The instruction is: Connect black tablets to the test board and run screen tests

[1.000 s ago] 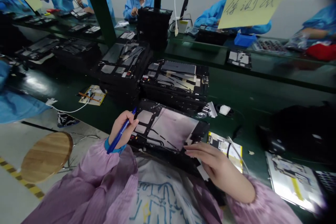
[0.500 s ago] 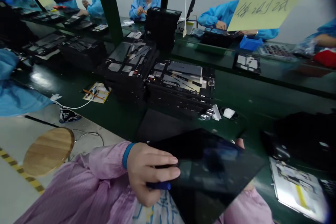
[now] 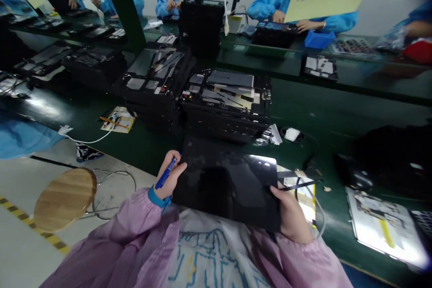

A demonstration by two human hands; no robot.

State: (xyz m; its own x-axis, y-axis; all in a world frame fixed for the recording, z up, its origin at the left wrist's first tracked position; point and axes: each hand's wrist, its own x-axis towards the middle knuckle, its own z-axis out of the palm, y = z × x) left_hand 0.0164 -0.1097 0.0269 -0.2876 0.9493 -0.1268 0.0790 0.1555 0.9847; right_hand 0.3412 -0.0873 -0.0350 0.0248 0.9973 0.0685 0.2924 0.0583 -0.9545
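Observation:
A glossy black tablet screen panel [image 3: 226,189] lies nearly level in front of me, held at both sides. My left hand [image 3: 168,173] grips its left edge, thumb on top, with a blue pen [image 3: 165,173] tucked in the same hand. At the right edge my right hand [image 3: 292,213] is closed on the panel, thumb on its face. A thin dark tool, perhaps tweezers [image 3: 303,185], sticks out rightward from that hand. Just beyond it lies a yellow-edged battery or board with a cable [image 3: 308,202]. The fingers under the panel are hidden.
Stacks of opened tablet housings [image 3: 224,94] stand behind the panel, with another stack [image 3: 153,72] to the left. A silver tablet back [image 3: 384,225] and dark bag-like heap [image 3: 394,157] are at right. A wooden stool [image 3: 65,198] stands at lower left. People in blue work opposite.
The panel has gone from tilted to nearly level. My left hand has moved from over its face to its left edge, still with the pen. My right hand now shows at the right edge.

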